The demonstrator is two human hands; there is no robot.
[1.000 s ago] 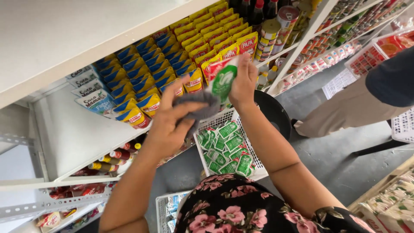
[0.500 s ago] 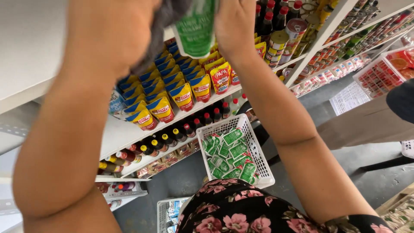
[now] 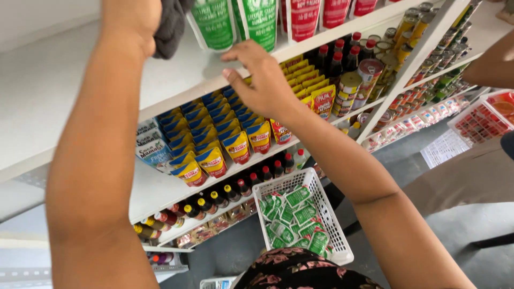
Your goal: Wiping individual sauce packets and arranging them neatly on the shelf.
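1. Left hand (image 3: 131, 21): raised to the top shelf (image 3: 69, 80), closed on a dark grey cloth (image 3: 171, 27). Cloth hangs from the fist and rests on the shelf top, just left of the green pouches (image 3: 235, 21).
2. Right hand (image 3: 262, 80): open, fingers spread and curled over the shelf's front lip, holding nothing. It sits just below and in front of the green pouches, not touching them as far as can be told.
3. Key relation: the pouches stand upright, long axis vertical, up and slightly behind the right hand, between both hands. The right hand is nearer to the pouches themselves; the cloth in the left hand nearly touches the leftmost pouch.
4. Surface: the top shelf is white, flat and bare to the left of the cloth. Red pouches (image 3: 321, 13) stand in a row right of the green ones.
5. Next shelf down, L to R: blue-and-yellow pouches (image 3: 219, 134) in packed rows, then yellow-and-red ones, dark bottles w/ red caps and cans (image 3: 364, 69).
6. Lower shelf: a row of small dark bottles (image 3: 214, 195).
7. Below centre: white wire basket (image 3: 332, 214) filled w/ green sachets, held near the person's floral garment (image 3: 300, 270).
8. Room: grey floor, more racking running off to the right, another basket of red goods at the far right. Another person's arm and beige clothing show at the right edge.
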